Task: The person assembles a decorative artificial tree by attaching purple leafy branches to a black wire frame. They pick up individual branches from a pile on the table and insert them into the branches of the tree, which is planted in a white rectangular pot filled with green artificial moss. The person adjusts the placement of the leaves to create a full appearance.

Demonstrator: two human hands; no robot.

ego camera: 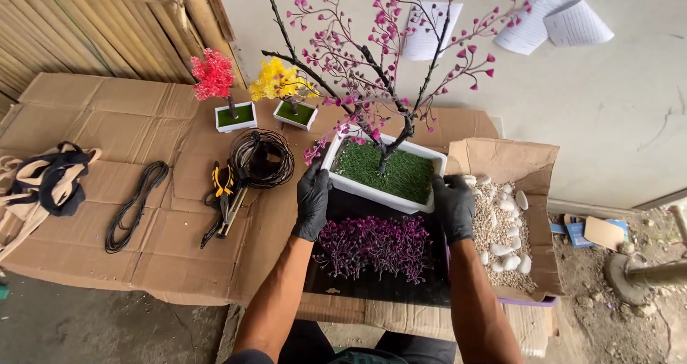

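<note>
Head view: 2 gloved hands on a white planter

Left hand clasps the near-left corner of the white planter; right hand grips its near-right corner. It sits on a black sheet behind a pile of purple sprigs, and holds green turf and a pink-blossomed tree. Pebbles fill a box just to the right.

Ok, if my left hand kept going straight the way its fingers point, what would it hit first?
The left hand in its black glove already touches the white rectangular planter of green turf. Straight on, it would likely meet the dark trunk and pink blossom branches above, though depth is unclear.
</note>
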